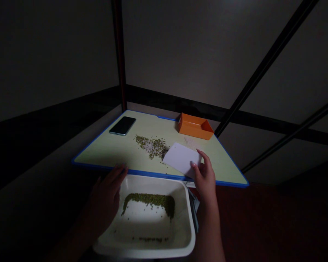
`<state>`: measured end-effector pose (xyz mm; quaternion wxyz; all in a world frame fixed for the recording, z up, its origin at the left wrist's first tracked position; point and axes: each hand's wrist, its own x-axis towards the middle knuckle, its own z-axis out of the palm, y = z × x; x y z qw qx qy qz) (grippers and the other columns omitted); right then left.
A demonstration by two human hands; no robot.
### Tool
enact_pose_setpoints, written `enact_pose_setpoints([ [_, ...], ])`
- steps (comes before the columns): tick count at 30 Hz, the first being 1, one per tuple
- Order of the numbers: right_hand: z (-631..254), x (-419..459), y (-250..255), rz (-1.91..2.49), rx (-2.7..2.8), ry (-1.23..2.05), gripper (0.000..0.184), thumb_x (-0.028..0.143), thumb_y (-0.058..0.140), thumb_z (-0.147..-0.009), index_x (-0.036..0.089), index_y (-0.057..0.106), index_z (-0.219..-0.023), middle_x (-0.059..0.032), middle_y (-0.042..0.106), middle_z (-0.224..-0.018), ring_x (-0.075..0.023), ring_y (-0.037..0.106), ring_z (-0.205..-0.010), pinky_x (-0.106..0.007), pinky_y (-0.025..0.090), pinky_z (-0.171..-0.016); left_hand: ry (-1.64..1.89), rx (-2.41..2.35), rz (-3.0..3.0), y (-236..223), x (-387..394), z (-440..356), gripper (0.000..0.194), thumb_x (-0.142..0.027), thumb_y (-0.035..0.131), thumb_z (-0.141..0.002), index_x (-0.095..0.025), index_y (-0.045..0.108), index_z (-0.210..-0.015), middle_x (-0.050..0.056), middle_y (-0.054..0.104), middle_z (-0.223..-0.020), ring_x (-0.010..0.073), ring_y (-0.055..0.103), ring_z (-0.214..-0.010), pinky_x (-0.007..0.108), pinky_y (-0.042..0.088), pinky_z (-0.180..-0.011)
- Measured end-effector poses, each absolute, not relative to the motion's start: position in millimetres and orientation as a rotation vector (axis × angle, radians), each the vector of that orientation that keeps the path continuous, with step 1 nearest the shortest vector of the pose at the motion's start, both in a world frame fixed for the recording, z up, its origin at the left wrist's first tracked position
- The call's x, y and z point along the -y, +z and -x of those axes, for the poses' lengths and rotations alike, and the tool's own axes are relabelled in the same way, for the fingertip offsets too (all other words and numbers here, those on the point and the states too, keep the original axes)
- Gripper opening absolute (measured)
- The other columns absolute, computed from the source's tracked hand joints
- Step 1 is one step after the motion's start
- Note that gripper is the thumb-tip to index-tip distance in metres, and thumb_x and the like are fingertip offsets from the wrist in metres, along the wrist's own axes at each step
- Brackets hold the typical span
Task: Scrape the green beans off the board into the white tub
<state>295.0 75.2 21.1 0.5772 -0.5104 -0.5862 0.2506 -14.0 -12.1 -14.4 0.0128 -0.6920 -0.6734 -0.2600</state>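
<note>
My right hand [203, 174] pinches a white card [182, 158] between thumb and fingers, tilted over the table. The card's left edge touches or nearly touches a scattered pile of small green beans [152, 146] mixed with pale grains. My left hand [109, 191] lies at the left rim of a white basin [190, 233], its fingers stretched toward the table edge. In the basin, more green beans [153, 199] form a band along the far side. A few dark bits lie near its front.
The small table [98, 153] has a blue rim. A phone [123, 125] lies at its back left. At the back right stands an orange tray [195, 127], with a small patch of pale grains [190, 142] in front. Walls close in behind and at the left.
</note>
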Motion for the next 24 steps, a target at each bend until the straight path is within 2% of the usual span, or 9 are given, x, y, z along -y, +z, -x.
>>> enact_pose_setpoints([
  [7,-293.2,-78.3,19.2,1.195,1.332,0.58,0.054,0.039,0.061,-0.088,0.022,0.052,-0.139,-0.0108,0.071,-0.109,-0.022,0.066,-0.085,-0.035,0.054,-0.072,-0.837,2.064,2.146,-15.8,12.2,13.0,0.055,-0.022,0.027,-0.092,-0.024,0.052,-0.141,0.006,0.052,-0.153,0.0214,0.046,-0.143,0.05,0.036,-0.119],
  [11,-290.9,-79.2,20.0,1.17,1.347,0.574,0.051,0.037,0.06,-0.088,0.023,0.054,-0.136,-0.0126,0.067,-0.125,-0.0218,0.067,-0.091,-0.035,0.054,-0.077,-0.84,2.047,2.167,-17.7,12.6,14.4,0.056,-0.022,0.028,-0.092,-0.024,0.05,-0.143,0.007,0.05,-0.154,0.0217,0.044,-0.144,0.051,0.035,-0.12],
  [14,-290.4,-79.3,20.8,1.162,1.354,0.574,0.049,0.037,0.061,-0.087,0.025,0.055,-0.134,-0.0122,0.066,-0.127,-0.0212,0.066,-0.091,-0.035,0.054,-0.077,-0.813,2.061,2.166,-17.2,12.7,14.9,0.057,-0.022,0.028,-0.092,-0.023,0.049,-0.144,0.008,0.05,-0.154,0.0227,0.044,-0.144,0.053,0.037,-0.118],
  [21,-290.9,-78.0,23.0,1.175,1.372,0.572,0.049,0.037,0.061,-0.088,0.024,0.055,-0.134,-0.0093,0.07,-0.108,-0.0206,0.064,-0.082,-0.033,0.051,-0.069,-0.787,2.053,2.166,-14.7,11.9,14.5,0.056,-0.022,0.027,-0.091,-0.023,0.05,-0.143,0.008,0.051,-0.154,0.0229,0.044,-0.144,0.052,0.038,-0.118],
  [24,-290.9,-77.5,22.4,1.17,1.392,0.571,0.047,0.036,0.06,-0.089,0.024,0.055,-0.134,-0.0083,0.069,-0.106,-0.0204,0.064,-0.083,-0.032,0.05,-0.069,-0.792,2.049,2.166,-16.1,11.4,15.3,0.056,-0.021,0.027,-0.091,-0.022,0.05,-0.143,0.008,0.051,-0.154,0.0235,0.044,-0.144,0.054,0.038,-0.118],
])
